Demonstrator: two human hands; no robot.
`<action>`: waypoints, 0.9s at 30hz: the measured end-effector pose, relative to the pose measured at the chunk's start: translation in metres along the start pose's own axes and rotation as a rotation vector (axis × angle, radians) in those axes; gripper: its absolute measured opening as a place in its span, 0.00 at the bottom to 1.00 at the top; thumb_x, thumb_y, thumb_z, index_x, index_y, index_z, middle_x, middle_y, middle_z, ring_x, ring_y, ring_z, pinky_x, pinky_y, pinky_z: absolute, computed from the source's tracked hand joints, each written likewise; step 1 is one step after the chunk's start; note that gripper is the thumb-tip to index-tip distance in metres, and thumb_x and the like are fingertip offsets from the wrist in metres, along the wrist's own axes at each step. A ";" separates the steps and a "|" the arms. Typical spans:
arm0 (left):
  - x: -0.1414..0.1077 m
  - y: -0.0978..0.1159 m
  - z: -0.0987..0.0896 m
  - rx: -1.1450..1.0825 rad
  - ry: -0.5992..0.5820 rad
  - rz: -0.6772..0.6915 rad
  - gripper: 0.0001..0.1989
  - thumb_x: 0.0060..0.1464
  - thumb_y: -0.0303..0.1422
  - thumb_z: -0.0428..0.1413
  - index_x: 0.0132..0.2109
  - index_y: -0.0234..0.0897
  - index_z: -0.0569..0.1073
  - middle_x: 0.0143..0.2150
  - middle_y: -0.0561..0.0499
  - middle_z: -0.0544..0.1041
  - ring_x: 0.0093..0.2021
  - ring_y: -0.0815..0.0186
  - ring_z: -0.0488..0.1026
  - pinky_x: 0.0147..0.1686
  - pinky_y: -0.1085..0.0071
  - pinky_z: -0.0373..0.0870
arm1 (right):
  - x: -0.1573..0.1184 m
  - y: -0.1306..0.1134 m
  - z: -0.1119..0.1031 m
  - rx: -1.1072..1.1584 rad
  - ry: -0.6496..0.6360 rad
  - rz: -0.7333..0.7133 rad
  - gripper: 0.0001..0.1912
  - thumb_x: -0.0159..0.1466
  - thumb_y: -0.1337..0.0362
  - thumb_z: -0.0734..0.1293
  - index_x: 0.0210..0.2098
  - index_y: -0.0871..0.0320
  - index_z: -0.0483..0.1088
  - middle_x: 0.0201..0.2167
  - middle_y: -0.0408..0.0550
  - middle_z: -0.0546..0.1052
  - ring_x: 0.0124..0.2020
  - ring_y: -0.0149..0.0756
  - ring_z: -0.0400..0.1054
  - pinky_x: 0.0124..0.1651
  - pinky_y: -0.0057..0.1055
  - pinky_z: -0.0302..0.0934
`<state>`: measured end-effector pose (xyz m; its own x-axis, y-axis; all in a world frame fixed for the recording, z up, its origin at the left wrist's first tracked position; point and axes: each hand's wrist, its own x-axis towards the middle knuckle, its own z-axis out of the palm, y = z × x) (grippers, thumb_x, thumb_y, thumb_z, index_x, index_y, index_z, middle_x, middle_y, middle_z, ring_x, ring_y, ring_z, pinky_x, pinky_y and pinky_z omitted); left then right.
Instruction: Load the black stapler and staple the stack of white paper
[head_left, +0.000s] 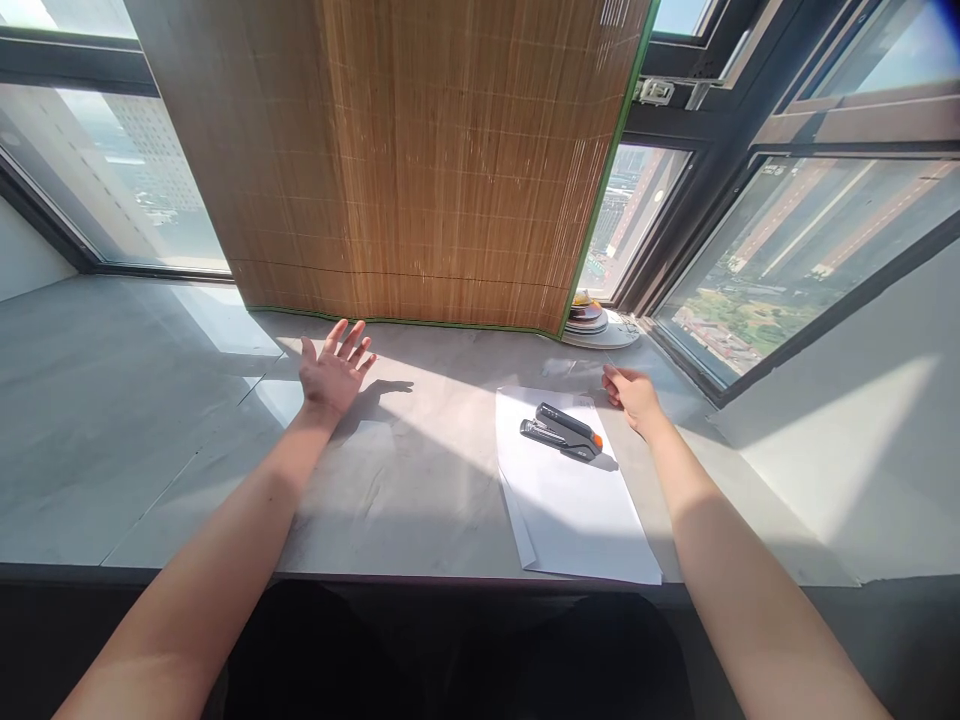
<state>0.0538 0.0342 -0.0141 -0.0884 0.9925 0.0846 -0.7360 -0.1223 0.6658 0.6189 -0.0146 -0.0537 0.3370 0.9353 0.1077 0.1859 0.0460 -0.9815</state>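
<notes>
My left hand (334, 378) is raised over the grey counter (427, 480), palm up with the fingers spread and nothing in it. Its shadow falls on the surface to its right. Beyond the upper right corner of a stack of white paper (577, 520), my right hand (632, 397) is closed, thumb against curled fingers. Whatever it may pinch is too small or hidden to make out. On the paper lies a black stapler (562, 432) with an orange end, its arm lifted from the base. Neither hand touches the stapler.
A bamboo blind (442, 170) hangs down to the counter's far side. Several stacked plates (589, 322) stand at its lower right corner. Dark-framed windows surround the ledge, and a white wall (862, 450) bounds the right. The counter's front edge (390, 577) runs above my legs.
</notes>
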 end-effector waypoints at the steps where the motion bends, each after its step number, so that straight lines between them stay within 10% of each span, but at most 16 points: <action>1: -0.001 0.000 0.001 0.004 0.006 0.000 0.26 0.67 0.60 0.50 0.52 0.48 0.80 0.61 0.43 0.81 0.54 0.50 0.78 0.44 0.56 0.80 | 0.001 0.002 0.000 -0.052 -0.014 -0.002 0.27 0.56 0.39 0.77 0.24 0.54 0.68 0.17 0.39 0.62 0.19 0.28 0.51 0.18 0.30 0.45; 18: -0.002 -0.001 0.005 0.109 0.008 0.018 0.17 0.63 0.44 0.69 0.43 0.38 0.72 0.24 0.61 0.64 0.21 0.76 0.57 0.22 0.74 0.51 | 0.000 -0.001 0.003 -0.111 -0.023 0.016 0.31 0.54 0.35 0.79 0.24 0.57 0.72 0.17 0.42 0.66 0.18 0.27 0.52 0.18 0.30 0.44; 27: -0.008 0.001 0.006 0.147 -0.067 -0.017 0.13 0.71 0.40 0.62 0.42 0.38 0.71 0.18 0.66 0.53 0.16 0.78 0.46 0.19 0.72 0.42 | -0.002 -0.006 0.006 -0.121 -0.024 0.032 0.29 0.54 0.38 0.79 0.24 0.57 0.72 0.16 0.43 0.66 0.18 0.28 0.52 0.19 0.31 0.43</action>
<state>0.0581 0.0258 -0.0096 -0.0284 0.9925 0.1185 -0.6307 -0.1098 0.7682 0.6116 -0.0150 -0.0495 0.3223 0.9439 0.0718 0.2858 -0.0247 -0.9580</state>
